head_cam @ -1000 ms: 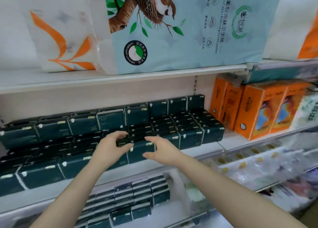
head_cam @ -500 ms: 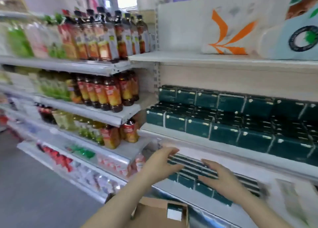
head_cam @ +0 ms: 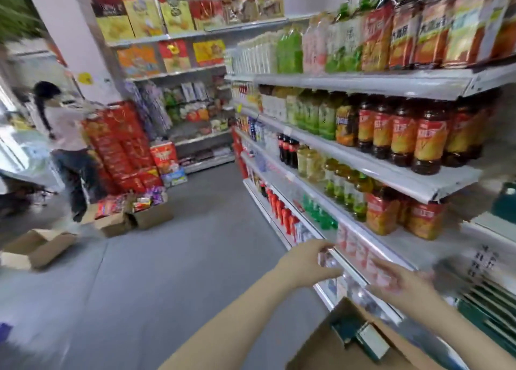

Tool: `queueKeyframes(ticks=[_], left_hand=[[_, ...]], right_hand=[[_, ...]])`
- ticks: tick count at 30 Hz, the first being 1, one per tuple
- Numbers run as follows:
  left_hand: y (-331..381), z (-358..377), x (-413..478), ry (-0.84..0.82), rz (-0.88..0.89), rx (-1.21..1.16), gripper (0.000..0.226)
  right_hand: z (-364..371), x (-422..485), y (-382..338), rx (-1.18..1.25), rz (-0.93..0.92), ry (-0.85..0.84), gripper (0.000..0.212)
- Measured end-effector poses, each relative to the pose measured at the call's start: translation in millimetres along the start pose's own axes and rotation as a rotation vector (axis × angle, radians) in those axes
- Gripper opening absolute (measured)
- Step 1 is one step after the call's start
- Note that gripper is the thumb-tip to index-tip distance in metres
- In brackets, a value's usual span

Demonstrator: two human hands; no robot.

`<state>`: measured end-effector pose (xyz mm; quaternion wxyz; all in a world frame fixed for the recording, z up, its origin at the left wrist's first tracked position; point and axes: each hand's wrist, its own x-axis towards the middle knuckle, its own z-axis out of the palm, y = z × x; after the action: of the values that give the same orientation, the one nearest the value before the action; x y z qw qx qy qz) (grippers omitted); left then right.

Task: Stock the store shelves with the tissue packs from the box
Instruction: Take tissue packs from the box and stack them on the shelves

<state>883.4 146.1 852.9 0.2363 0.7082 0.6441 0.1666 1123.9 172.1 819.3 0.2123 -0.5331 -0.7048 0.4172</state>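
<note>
Down the right of the frame, white shelves in tiers. Orange-labelled bottles on the middle tier, green bottles just beside them, dark green tissue packs low at the right edge. Below, grey floor: open cardboard box at bottom right, another open carton at far left, snack-filled cartons beside a tall red stack.
</note>
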Motion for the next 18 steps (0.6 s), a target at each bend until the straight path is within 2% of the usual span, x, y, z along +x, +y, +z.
queueKeyframes(ticks=[4, 9, 14, 18], left_hand=[[-39, -15, 29, 0.006, -0.056, -0.016, 0.074], [-74, -14, 48, -0.006, -0.124, -0.054, 0.073], [-104, -11, 63, -0.037, -0.224, -0.022, 0.072], [-124, -3, 79, -0.058, -0.325, -0.047, 0.071]], right_hand=[[20, 49, -13, -0.036, -0.037, -0.037, 0.074], [54, 100, 10, -0.044, 0.004, -0.031, 0.068], [88, 152, 23, 0.030, 0.049, -0.255, 0.069], [118, 181, 30, 0.119, 0.032, -0.267, 0.078]])
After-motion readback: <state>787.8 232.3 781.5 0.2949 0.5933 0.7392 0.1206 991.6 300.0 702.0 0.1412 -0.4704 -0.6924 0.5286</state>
